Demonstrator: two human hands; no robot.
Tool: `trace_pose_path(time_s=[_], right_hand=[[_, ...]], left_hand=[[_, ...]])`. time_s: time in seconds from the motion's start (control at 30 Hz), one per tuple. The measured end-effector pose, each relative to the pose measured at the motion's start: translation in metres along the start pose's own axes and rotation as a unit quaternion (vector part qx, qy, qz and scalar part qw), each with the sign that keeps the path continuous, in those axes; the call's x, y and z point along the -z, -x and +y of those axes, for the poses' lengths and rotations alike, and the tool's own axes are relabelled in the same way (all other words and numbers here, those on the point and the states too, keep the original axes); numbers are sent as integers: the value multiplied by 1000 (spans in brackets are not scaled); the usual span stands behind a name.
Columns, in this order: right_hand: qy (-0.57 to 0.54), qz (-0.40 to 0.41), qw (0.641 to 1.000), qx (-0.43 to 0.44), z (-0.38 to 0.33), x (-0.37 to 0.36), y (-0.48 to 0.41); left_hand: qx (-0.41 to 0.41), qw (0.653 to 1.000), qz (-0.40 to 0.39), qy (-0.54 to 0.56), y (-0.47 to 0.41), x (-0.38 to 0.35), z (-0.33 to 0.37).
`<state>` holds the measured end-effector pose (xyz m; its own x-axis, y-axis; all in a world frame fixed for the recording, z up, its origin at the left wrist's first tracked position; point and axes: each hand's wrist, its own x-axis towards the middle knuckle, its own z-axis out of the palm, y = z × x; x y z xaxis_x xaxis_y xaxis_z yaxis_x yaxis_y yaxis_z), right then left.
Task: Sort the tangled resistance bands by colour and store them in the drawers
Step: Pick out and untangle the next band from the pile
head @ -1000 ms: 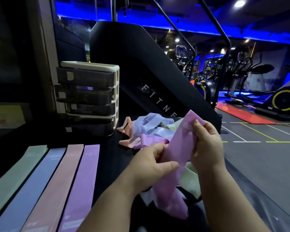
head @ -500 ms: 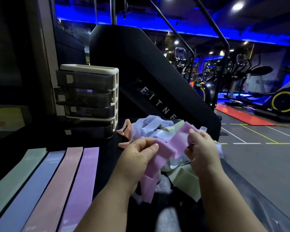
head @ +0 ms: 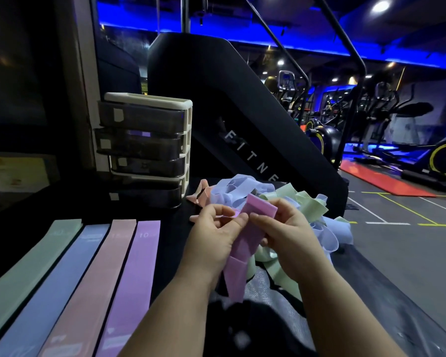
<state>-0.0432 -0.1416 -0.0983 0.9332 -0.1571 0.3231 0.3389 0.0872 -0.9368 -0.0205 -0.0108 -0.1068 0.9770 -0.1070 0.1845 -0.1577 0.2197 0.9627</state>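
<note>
Both hands hold one purple resistance band (head: 245, 249) in front of me. My left hand (head: 214, 237) pinches its left edge and my right hand (head: 287, 237) grips its right edge; the band's lower end hangs down between my wrists. Behind the hands lies the tangled pile (head: 245, 191) of blue, green and pink bands. A small drawer unit (head: 146, 148) with several dark drawers stands at the back left, all drawers pushed in. On the left lie flat bands side by side: green (head: 29, 266), blue (head: 62, 276), pink (head: 95, 279), purple (head: 133, 276).
The bands rest on a black surface (head: 173, 243). A large black fitness machine (head: 229, 119) rises right behind the pile. The gym floor (head: 410, 253) drops away on the right, with exercise bikes far back.
The purple band was held high and stretched wide; my hands have drawn together and lower, so the band is now narrow and folded between them. The view has tilted down slightly.
</note>
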Motion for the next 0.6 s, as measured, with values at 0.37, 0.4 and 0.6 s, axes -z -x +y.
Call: trace_pose_path(time_s=[0.37, 0.4, 0.6], right_hand=[[-62, 130, 988, 48, 0, 8, -6], [-74, 128, 988, 44, -2, 7, -5], [-131, 107, 985, 42, -7, 7, -3]], left_hand=[[-18, 966, -27, -257, 5, -4, -3], [-17, 966, -22, -258, 5, -5, -3], [70, 980, -81, -165, 4, -6, -7]])
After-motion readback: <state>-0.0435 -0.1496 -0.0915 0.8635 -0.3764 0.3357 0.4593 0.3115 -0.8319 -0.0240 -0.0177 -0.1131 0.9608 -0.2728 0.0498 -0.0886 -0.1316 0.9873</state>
